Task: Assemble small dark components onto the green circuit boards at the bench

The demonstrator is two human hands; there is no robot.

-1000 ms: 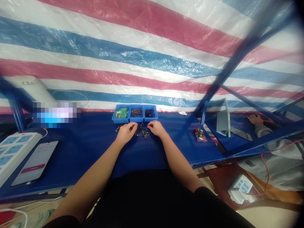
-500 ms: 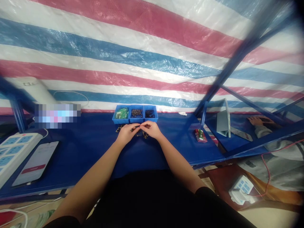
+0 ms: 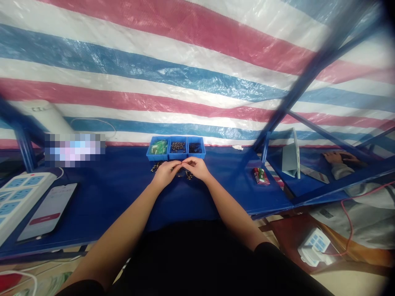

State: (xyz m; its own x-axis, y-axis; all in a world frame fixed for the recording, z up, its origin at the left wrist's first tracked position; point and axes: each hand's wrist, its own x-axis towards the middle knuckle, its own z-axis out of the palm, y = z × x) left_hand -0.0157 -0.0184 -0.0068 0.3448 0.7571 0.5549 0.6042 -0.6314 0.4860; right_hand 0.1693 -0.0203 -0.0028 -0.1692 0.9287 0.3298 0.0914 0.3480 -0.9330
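Note:
My left hand point(image 3: 166, 172) and my right hand point(image 3: 196, 167) meet fingertip to fingertip above the blue table. Both are closed in a pinch, and whatever they hold is too small and too covered to name. Small dark and brass-coloured parts point(image 3: 156, 166) lie beside my left hand, and more of them point(image 3: 189, 175) lie under my right. Just beyond stand three blue bins in a row: the left bin point(image 3: 158, 157) holds green pieces, the middle bin point(image 3: 177, 156) small metallic parts, and the right bin point(image 3: 196, 156) small black parts.
At left lie a phone point(image 3: 49, 211) and a white power strip point(image 3: 26, 191). A red and green box point(image 3: 261, 176) sits near the table's right end, before a blue frame post point(image 3: 264, 148). Farther right are a tablet in a case point(image 3: 291, 158) and another person's hand point(image 3: 332, 157).
My two hands stay together in almost the same spot, with only slight finger movement. The bins and loose parts have not visibly moved.

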